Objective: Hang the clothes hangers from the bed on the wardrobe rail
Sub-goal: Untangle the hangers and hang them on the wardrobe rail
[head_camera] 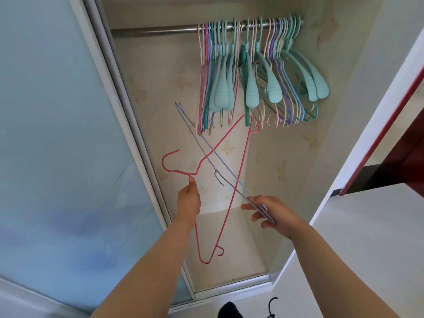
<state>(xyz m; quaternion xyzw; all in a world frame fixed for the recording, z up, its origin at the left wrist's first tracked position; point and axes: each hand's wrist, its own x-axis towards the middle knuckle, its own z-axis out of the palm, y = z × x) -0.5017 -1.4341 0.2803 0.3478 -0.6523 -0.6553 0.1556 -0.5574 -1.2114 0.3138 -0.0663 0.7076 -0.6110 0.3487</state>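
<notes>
My left hand [188, 200] pinches a pink wire hanger [243, 157] at its neck, just under the hook, which points up and left. My right hand [271, 214] is shut on one end of a grey wire hanger [206, 150] that slants up to the left and crosses the pink one. Both hangers are held in front of the open wardrobe, below the metal rail [156, 32]. Several pastel hangers [252, 83], mint, pink, purple and blue, crowd the right part of the rail. The rail's left part is bare.
A frosted sliding door [57, 134] covers the wardrobe's left side. The wardrobe floor [229, 260] lies below my hands. A dark red panel edge [390, 134] juts in at the right. A dark object [229, 311] sits at the bottom edge.
</notes>
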